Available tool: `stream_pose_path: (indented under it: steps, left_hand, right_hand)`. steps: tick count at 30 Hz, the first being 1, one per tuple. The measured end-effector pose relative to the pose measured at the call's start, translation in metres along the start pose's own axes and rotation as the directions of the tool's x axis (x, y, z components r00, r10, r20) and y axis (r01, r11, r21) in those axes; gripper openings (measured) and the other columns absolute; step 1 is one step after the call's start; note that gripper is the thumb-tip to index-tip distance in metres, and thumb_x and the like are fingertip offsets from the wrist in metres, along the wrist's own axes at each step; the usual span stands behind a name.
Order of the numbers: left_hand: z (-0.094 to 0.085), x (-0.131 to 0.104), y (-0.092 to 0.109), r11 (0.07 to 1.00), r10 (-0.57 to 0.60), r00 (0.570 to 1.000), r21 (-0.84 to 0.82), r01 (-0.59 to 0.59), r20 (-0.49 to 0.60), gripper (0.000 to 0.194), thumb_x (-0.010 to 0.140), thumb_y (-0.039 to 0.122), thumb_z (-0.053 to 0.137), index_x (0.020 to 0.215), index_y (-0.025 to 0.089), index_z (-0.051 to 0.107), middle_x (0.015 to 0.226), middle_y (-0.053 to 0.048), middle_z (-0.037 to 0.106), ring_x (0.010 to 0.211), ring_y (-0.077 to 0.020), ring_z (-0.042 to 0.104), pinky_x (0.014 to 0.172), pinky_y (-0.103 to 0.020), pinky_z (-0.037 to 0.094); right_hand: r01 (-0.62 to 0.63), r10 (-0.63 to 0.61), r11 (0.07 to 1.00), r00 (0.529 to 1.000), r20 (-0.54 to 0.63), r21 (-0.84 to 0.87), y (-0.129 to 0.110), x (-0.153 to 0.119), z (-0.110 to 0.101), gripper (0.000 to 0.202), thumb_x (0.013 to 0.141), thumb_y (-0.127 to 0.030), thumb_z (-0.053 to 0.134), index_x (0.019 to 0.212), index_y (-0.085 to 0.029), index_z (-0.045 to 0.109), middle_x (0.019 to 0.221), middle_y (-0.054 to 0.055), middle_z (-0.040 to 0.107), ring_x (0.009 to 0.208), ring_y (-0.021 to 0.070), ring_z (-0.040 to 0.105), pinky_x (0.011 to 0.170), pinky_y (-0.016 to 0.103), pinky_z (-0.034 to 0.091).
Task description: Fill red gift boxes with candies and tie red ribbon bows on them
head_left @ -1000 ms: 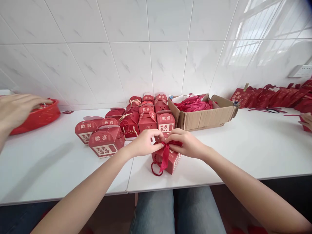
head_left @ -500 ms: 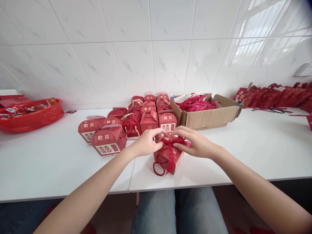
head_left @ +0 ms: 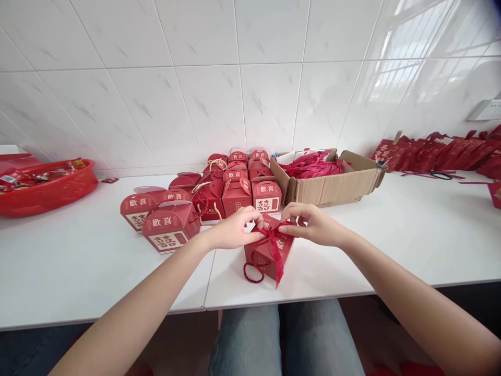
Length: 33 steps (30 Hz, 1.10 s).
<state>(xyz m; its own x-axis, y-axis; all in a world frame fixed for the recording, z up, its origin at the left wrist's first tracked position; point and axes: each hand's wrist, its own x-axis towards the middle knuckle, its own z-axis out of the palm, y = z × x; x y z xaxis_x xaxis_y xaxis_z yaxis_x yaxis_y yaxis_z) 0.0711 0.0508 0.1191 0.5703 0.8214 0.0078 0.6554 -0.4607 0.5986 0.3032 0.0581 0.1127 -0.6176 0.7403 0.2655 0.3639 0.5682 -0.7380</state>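
Note:
A red gift box [head_left: 260, 260] with gold-white lettering stands on the white table near its front edge. On its top a red ribbon [head_left: 276, 256] is looped at a knot, one tail hanging down the near side. My left hand [head_left: 240, 228] pinches the ribbon left of the knot. To the right of the knot, my right hand [head_left: 309, 225] grips the ribbon between thumb and fingers. A dark red cord handle [head_left: 254, 272] dangles from the box's left side and rests on the table. My fingers partly hide the box's top.
Several similar red boxes [head_left: 237, 196] are grouped behind, with others [head_left: 166, 230] to the left. A cardboard box [head_left: 332, 190] of red ribbons sits behind my right hand. A red basin [head_left: 50, 193] of wrapped sweets is far left; red bags [head_left: 426, 154] line the far right.
My right hand has turned and its fingers have drawn in tighter on the ribbon. The ribbon's hanging tail has swung slightly right. The whole view has shifted a little.

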Motion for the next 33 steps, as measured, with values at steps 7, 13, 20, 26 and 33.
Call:
stream_pose_path:
  steps: [7,13,20,26,33]
  left_hand:
    - [-0.005,0.000,-0.001,0.986,0.052,0.996,-0.159,-0.040,0.071,0.019,0.070,0.032,0.065,0.085,0.021,0.059,0.096,-0.001,0.047,0.097,-0.0197,0.047,0.092,-0.034,0.035]
    - [0.003,0.005,0.005,0.921,-0.022,1.000,-0.390,0.023,0.006,0.020,0.078,0.035,0.055,0.069,0.018,0.050,0.078,0.001,0.043,0.077,-0.0152,0.042,0.072,-0.029,0.036]
    - [0.021,0.012,0.009,0.906,-0.147,0.969,-0.419,0.053,-0.196,0.028,0.078,0.037,0.057,0.063,0.017,0.045,0.066,0.003,0.040,0.063,-0.0114,0.038,0.060,-0.027,0.034]
    - [0.030,0.009,0.005,0.950,-0.114,0.942,-0.312,0.010,-0.316,0.032,0.074,0.038,0.064,0.064,0.018,0.041,0.065,0.005,0.042,0.064,-0.0106,0.040,0.065,-0.026,0.036]
    - [0.028,0.009,0.005,0.962,-0.016,0.956,-0.264,-0.065,-0.294,0.025,0.075,0.032,0.065,0.071,0.018,0.045,0.075,0.003,0.048,0.073,-0.0126,0.046,0.073,-0.027,0.039]
  right_hand:
    - [-0.019,0.016,0.990,1.000,0.017,0.137,0.003,0.002,0.004,0.029,0.090,-0.041,0.049,0.079,-0.017,0.061,0.076,0.002,0.057,0.067,0.0121,0.049,0.062,0.027,0.039]
    - [-0.010,-0.017,0.991,0.981,-0.193,-0.135,0.001,0.000,0.022,0.031,0.087,-0.042,0.051,0.066,-0.019,0.045,0.070,-0.001,0.047,0.062,0.0119,0.044,0.057,0.025,0.036]
    - [-0.012,-0.035,0.975,0.977,-0.208,-0.224,0.003,0.004,0.027,0.036,0.072,-0.037,0.070,0.064,-0.021,0.039,0.069,-0.003,0.044,0.060,0.0118,0.043,0.054,0.024,0.034]
    - [-0.054,0.010,0.978,0.978,-0.209,-0.202,0.004,-0.001,0.023,0.036,0.071,-0.040,0.070,0.068,-0.021,0.040,0.070,-0.002,0.046,0.062,0.0125,0.044,0.054,0.025,0.035]
    - [-0.065,0.059,0.997,0.980,-0.192,-0.027,0.007,0.000,0.018,0.029,0.086,-0.044,0.052,0.072,-0.021,0.039,0.065,-0.004,0.047,0.057,0.0105,0.043,0.052,0.023,0.035]
